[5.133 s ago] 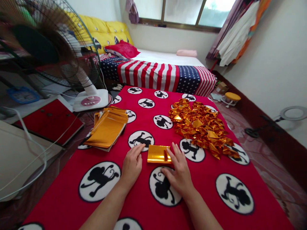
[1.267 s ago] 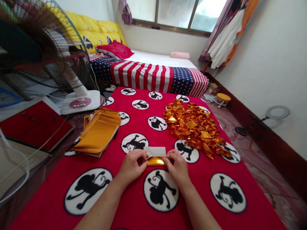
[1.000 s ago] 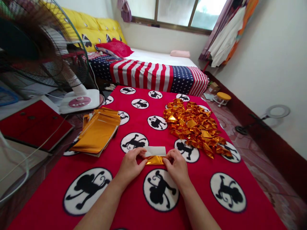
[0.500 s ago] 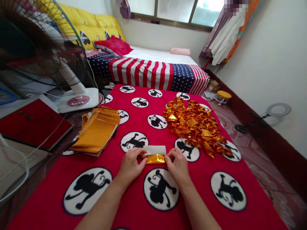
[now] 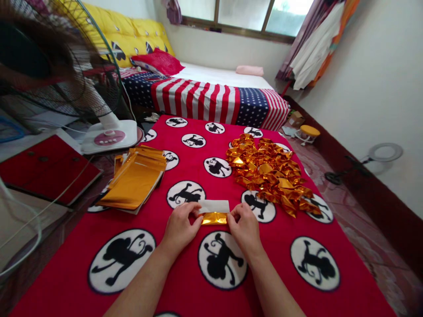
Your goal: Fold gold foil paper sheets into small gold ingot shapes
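Note:
A sheet of gold foil paper [image 5: 214, 218] lies between my hands, its near edge folded over to show a shiny gold strip and its far part showing the pale back. My left hand [image 5: 181, 223] pinches the left end between thumb and fingers. At the right end, my right hand [image 5: 245, 225] grips the same sheet with thumb and fingertips. A stack of flat gold foil sheets [image 5: 132, 180] rests on the left side of the red cloth. Over on the right is a heap of folded gold foil pieces [image 5: 267, 169].
The red cloth [image 5: 274, 273] with monkey prints covers the table. An electric fan [image 5: 110, 134] stands at the left, near a red board [image 5: 42, 169]. Beyond the table is a bed [image 5: 205, 99] with a flag-patterned cover. A yellow stool [image 5: 309, 130] and a ring light [image 5: 385, 152] are at the right.
Both hands keep their hold on the foil paper in nearly the same place. The view has shifted very slightly.

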Tool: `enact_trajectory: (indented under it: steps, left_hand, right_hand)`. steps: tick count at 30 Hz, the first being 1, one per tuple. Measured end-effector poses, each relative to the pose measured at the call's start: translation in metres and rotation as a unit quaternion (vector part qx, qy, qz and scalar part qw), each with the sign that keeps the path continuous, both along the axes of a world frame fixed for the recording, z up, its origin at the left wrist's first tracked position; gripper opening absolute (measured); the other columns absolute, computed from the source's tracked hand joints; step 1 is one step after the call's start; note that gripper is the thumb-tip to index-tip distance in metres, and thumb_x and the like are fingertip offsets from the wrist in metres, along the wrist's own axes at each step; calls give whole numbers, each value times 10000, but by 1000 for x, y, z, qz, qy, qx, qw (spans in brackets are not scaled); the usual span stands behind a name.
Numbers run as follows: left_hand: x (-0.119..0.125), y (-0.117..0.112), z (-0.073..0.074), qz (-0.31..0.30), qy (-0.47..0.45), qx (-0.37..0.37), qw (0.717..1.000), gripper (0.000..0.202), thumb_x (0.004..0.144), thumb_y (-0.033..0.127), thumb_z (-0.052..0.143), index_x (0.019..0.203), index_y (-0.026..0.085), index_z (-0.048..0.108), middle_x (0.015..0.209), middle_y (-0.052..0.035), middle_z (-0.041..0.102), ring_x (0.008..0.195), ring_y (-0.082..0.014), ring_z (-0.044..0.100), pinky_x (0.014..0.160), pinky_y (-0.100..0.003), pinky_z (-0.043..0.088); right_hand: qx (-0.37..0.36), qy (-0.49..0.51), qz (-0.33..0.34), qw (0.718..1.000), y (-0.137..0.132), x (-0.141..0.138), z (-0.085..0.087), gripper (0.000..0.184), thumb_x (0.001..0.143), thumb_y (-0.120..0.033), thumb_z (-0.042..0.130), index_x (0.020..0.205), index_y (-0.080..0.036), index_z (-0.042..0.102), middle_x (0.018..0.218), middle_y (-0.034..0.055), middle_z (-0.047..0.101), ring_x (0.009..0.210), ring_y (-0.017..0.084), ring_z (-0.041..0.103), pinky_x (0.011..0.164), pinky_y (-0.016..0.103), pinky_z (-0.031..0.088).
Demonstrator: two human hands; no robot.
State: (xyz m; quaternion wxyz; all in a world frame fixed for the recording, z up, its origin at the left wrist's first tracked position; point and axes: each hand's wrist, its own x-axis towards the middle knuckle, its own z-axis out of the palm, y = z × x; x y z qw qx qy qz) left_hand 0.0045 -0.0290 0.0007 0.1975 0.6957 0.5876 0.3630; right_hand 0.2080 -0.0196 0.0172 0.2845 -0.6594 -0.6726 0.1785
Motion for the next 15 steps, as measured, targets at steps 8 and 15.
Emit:
enact_trajectory:
  steps: [8, 15]
  left_hand:
    - [0, -1, 3, 14, 19, 8, 1000, 244, 739, 107, 631, 965, 191, 596, 772, -7, 627, 791, -188, 596, 792, -345, 472]
    - [-2, -2, 8, -17, 35, -3, 999, 139, 804, 139, 606, 872, 228, 688, 853, -30, 609, 873, -192, 562, 794, -335, 443]
  right_hand:
    - [-8, -6, -7, 1000, -1, -1, 1, 191, 781, -169, 523, 600, -201, 474, 759, 11, 498, 657, 144, 510, 621, 266, 380]
    - [-11, -3, -12, 1000, 0, 0, 1, 189, 775, -175, 540, 597, -201, 481, 752, 9, 509, 657, 146, 527, 621, 271, 387]
